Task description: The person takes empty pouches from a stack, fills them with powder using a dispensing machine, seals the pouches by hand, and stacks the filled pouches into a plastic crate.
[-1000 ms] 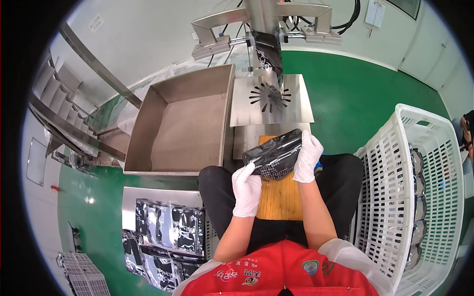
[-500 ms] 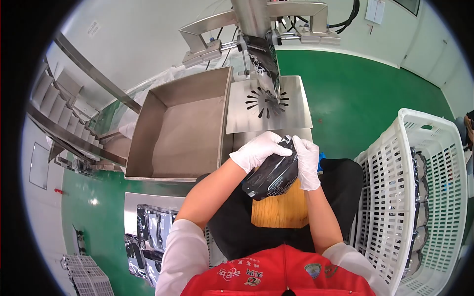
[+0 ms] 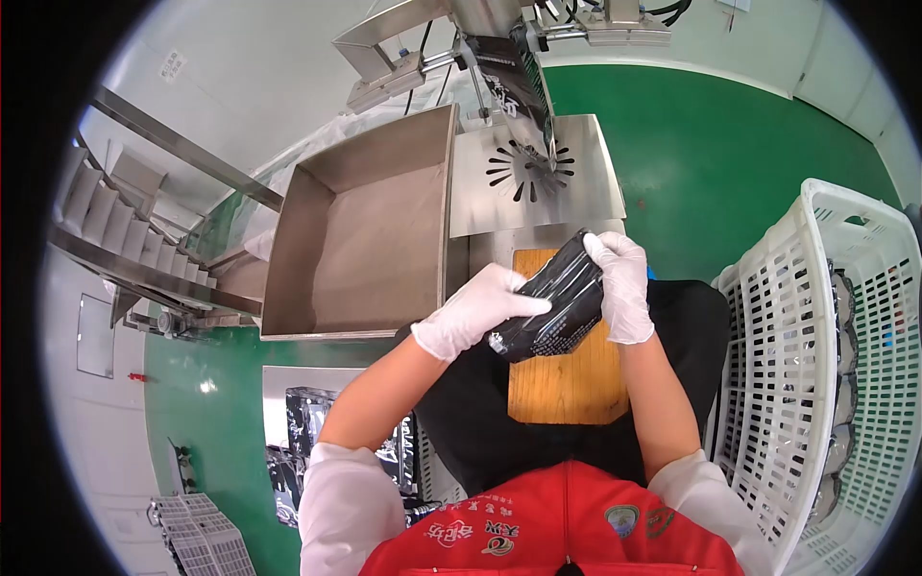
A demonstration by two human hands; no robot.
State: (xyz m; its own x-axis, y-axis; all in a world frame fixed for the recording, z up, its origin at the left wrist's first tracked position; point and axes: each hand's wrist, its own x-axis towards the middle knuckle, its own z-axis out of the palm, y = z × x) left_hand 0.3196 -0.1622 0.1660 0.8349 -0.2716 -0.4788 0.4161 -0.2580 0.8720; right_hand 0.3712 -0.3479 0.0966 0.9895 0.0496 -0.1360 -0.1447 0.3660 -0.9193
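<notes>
A filled black plastic pouch [image 3: 557, 309] with a glossy surface is held tilted over a wooden board [image 3: 567, 392] in front of me. My left hand [image 3: 473, 312], in a white glove, grips its left side with the thumb lying on top; the fingers beneath are hidden. My gloved right hand [image 3: 622, 280] is closed on the pouch's upper right end. Beyond my hands, another black printed pouch [image 3: 514, 91] hangs under a steel spout [image 3: 485, 14], its lower end over a slotted steel plate [image 3: 603, 192].
A deep steel tray [image 3: 370, 254] stands at the left. On my right is a tall white plastic basket [image 3: 776, 365] with packed pouches inside. More dark packages [image 3: 286, 480] lie at lower left. A grey crate [image 3: 206, 542] sits on the green floor [image 3: 691, 144].
My left hand has slid from the pouch's top edge down to its left side. The pouch has turned, its right end now higher. The whole view has shifted slightly.
</notes>
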